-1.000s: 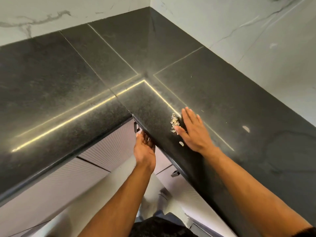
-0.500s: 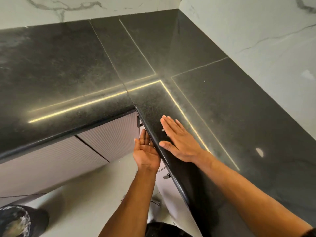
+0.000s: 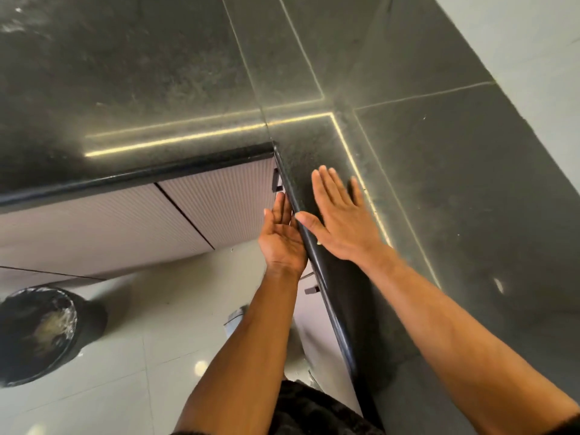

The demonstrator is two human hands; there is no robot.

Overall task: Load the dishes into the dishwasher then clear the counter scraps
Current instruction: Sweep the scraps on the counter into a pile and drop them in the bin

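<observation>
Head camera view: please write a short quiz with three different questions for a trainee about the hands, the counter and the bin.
1. True or false: the right hand lies flat with straight fingers on the dark stone counter.
2. Where is the left hand? A) on top of the counter B) palm up, just below the counter's rounded front edge C) inside the bin
3. Fill in: the round black waste bin stands on the pale tiled ____.

Key: 1 true; 2 B; 3 floor.
</observation>
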